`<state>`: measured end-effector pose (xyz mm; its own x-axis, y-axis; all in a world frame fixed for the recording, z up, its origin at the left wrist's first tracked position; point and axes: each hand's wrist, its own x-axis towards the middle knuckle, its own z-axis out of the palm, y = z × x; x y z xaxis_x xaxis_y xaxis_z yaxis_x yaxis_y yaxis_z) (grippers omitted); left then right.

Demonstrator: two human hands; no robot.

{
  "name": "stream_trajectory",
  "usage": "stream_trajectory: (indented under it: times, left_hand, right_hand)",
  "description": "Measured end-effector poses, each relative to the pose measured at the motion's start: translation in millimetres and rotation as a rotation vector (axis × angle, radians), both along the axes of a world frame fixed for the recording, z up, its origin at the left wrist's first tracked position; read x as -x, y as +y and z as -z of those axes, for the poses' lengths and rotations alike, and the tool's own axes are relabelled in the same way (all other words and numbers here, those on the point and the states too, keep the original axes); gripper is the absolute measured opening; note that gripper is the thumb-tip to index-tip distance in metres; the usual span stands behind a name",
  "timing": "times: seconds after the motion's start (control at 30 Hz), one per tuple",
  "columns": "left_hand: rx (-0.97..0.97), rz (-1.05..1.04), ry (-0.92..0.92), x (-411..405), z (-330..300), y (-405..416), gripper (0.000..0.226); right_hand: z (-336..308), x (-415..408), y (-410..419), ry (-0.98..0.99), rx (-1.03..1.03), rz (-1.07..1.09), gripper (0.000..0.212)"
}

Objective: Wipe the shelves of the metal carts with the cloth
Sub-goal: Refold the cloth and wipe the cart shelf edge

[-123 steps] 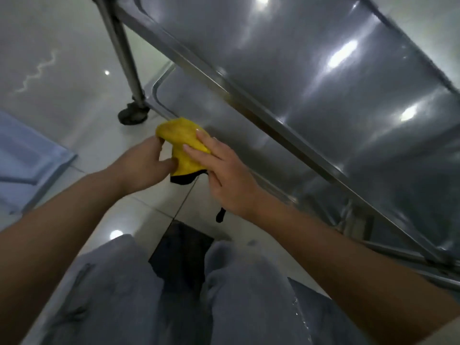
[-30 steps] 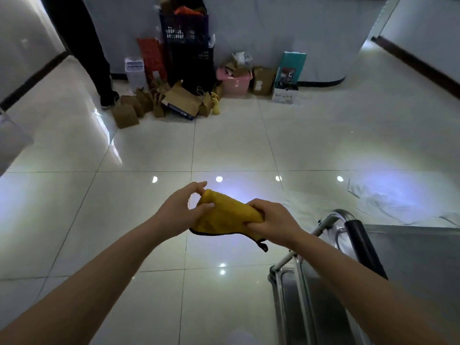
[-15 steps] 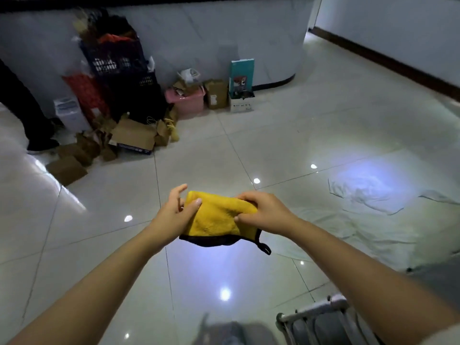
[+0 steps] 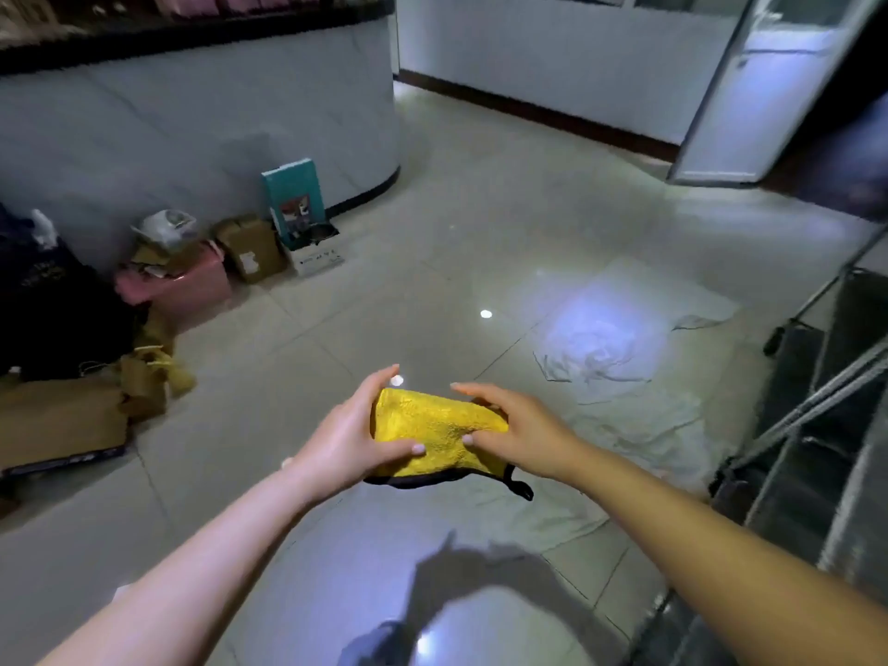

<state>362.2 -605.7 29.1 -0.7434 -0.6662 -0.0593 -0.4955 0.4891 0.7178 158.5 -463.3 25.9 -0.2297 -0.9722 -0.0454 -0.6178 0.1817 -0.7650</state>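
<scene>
View swung off the cart [image 4: 817, 401] toward open floor | your left hand [image 4: 353, 437] and right hand [image 4: 516, 432] both grip the yellow cloth [image 4: 432, 432], refolding | no shelf contact; wiping paused.

The metal cart [image 4: 817, 415] is blurred and cut off at right.

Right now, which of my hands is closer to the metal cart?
Right. Your right hand holds the yellow cloth on the side toward the metal cart at the right edge; your left hand holds the cloth's far side.
</scene>
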Motion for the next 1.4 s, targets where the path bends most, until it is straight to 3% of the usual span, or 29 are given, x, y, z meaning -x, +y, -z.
stream_trajectory:
  times: [0.2,0.3,0.43,0.53,0.7,0.97,1.4]
  left_hand:
    - [0.08,0.38,0.052,123,2,-94,0.09]
    - [0.013,0.478,0.128,191,2,-110,0.085]
    - [0.02,0.645,0.094,286,10,-118,0.079]
    - [-0.053,0.727,0.072,358,12,-114,0.074]
    - [-0.134,0.849,0.001,459,22,-97,0.046]
    - [-0.133,1.113,-0.074,617,37,-77,0.065]
    - [-0.096,1.676,-0.154,856,76,-11,0.059]
  right_hand:
    - [-3,59,-36,0.183,-0.014,0.254,0.053]
    - [-7,92,-38,0.19,0.002,0.402,0.049]
    - [-2,153,-25,0.213,-0.028,0.513,0.045]
    - [8,207,-16,0.219,-0.04,0.628,0.045]
    - [12,282,-1,0.249,-0.155,0.715,0.046]
    - [13,368,24,0.196,-0.203,0.931,0.047]
    - [37,487,8,0.085,-0.327,1.543,0.047]
